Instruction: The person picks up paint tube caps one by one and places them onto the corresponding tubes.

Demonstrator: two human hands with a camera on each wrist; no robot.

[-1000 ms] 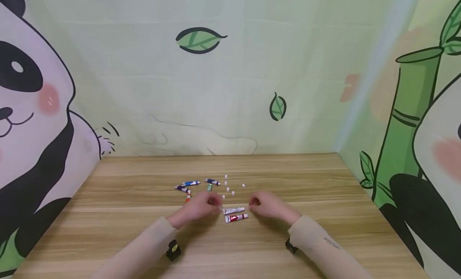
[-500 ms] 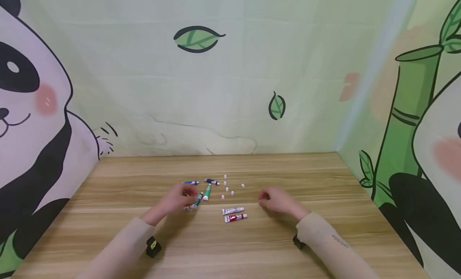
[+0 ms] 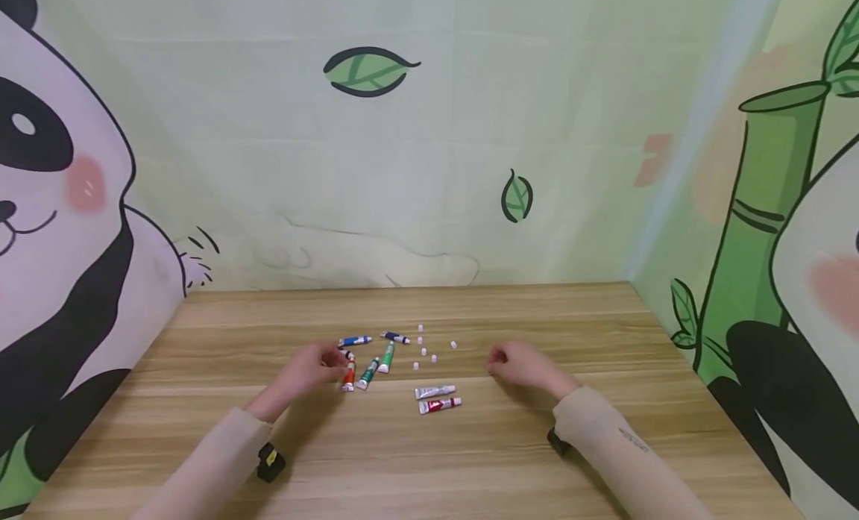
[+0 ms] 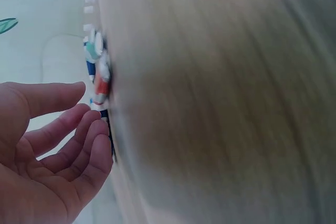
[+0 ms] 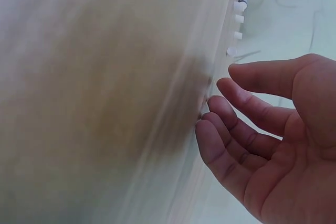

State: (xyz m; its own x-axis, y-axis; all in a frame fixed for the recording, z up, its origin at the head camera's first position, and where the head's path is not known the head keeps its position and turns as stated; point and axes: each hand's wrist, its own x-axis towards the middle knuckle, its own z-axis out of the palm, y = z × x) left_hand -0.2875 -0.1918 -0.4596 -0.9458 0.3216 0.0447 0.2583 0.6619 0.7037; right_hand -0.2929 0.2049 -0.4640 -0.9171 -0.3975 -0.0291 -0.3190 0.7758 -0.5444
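My left hand [image 3: 312, 367] is just left of an orange-red paint tube [image 3: 349, 374] and partly hides a dark tube [image 3: 346, 354]. In the left wrist view a gap shows between its thumb and loosely bent fingers, with nothing held. Beside the orange-red tube lie a dark green tube [image 3: 367, 374] and a lighter green tube [image 3: 385, 357]. Nearer me, a silvery tube [image 3: 435, 392] and a red tube [image 3: 439, 406] lie side by side. My right hand [image 3: 526, 367] hovers to their right, fingers loosely curled around nothing.
Behind the green tubes lie a blue tube [image 3: 355, 342] and a dark blue tube [image 3: 395, 338]. Several small white caps [image 3: 416, 365] are scattered to their right on the wooden table [image 3: 429, 468]. A printed cloth [image 3: 429, 132] stands behind the table's far edge.
My left hand has moved left, away from the silvery tube, uncovering the green tubes and then the orange-red one. The right hand has drawn off to the right. The silvery and red tubes stay put.
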